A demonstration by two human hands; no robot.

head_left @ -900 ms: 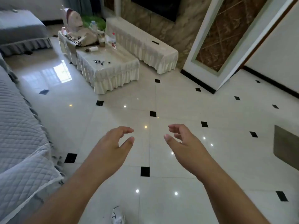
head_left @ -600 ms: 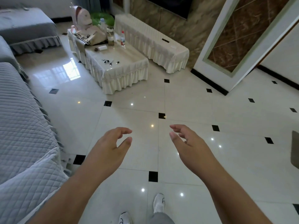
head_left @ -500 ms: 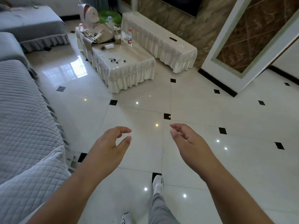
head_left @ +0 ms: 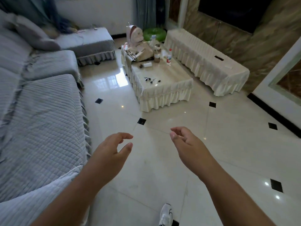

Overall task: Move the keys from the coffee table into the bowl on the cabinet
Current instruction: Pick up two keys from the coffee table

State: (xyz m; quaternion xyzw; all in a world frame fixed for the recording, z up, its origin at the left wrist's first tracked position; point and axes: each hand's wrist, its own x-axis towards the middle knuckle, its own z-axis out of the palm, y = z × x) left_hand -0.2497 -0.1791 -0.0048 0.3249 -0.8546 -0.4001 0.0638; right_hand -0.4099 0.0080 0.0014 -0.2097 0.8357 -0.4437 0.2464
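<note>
The keys lie as a small dark scatter on the near half of the coffee table, which wears a cream frilled cloth. The table stands across the floor ahead of me, well beyond my hands. My left hand and my right hand hover over the white tiles with fingers loosely curled and apart, holding nothing. No bowl shows in this view.
A grey quilted sofa fills the left side. Bags and bottles crowd the table's far end. A long cream-covered cabinet runs along the marble wall at right. My shoe shows at the bottom.
The view has swung left and moved forward; the coffee table and keys now sit nearer and more central. Both hands keep the same empty pose.
</note>
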